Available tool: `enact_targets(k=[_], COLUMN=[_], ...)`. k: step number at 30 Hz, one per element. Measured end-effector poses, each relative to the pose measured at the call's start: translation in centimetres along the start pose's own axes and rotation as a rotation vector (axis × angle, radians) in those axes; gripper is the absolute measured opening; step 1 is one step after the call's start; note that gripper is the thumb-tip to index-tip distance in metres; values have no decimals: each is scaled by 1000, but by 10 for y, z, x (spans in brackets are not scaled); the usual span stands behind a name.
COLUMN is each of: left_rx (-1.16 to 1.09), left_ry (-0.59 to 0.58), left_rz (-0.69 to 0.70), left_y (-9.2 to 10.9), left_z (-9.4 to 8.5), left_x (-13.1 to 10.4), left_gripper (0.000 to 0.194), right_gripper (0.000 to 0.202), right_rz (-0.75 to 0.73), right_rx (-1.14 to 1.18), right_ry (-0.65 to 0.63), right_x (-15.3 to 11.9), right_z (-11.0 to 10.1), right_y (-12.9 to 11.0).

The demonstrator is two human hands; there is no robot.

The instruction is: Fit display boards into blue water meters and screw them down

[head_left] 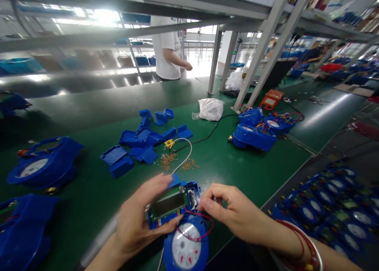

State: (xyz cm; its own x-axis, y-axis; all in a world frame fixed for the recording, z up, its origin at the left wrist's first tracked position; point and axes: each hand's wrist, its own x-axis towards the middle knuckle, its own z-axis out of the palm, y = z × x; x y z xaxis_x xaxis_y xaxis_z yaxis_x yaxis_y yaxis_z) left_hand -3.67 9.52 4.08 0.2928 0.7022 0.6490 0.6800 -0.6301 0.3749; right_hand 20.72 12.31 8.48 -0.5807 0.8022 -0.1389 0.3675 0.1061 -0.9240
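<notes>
We look down at a green worktop point(237, 172), where a blue meter point(188, 241) with a round white dial sits at the near edge, its upper housing open on a display board point(169, 204). Our left hand point(139, 209) grips this housing between thumb and fingers. Our right hand point(229, 207) is at the housing's right end, fingers curled, thumb and forefinger close together; we cannot tell whether they pinch anything. A red wire point(212, 224) loops over the dial. Farther from the near edge lie two piles of small brass-coloured screws point(168, 161), a yellow piece point(169, 143) and scattered blue plastic parts point(144, 136). More blue meters point(251, 136) stand toward the worktop's left and right edges. Beyond the far edge stands a person in a white shirt point(167, 49).
</notes>
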Motion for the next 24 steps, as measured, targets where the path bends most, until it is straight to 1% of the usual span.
enact_targets(k=[2,4,6,8,11,17,20,24], left_rx=[25,42,56,69,72,39,-33,-118], left_ry=[-20,-15,-12,-14,-15,-11,-12,-23], left_rz=[20,40,41,20,-19,-67,-139,-218], left_y=[-1,-1,-1,0,1,-1,-2,-2], left_z=[1,2,3,4,5,8,8,8], left_x=[-1,-2,-2,-1,0,-3,-4,-4], left_gripper=[56,55,56,58,57,65,64,62], right_gripper=[24,22,18,13,10,8,8,9], right_rz=[69,124,160,165,113,-22,-47,4], right_rx=[79,164,211,199,115,-86,-93,26], right_ry=[-94,-133,-107,-62,19,128,143,118], right_x=[-2,-1,2,5,9,14,13,11], right_z=[2,6,10,12,11,10,9,8], right_y=[-6,-8,-8,-9,-14,-24,-22,-16])
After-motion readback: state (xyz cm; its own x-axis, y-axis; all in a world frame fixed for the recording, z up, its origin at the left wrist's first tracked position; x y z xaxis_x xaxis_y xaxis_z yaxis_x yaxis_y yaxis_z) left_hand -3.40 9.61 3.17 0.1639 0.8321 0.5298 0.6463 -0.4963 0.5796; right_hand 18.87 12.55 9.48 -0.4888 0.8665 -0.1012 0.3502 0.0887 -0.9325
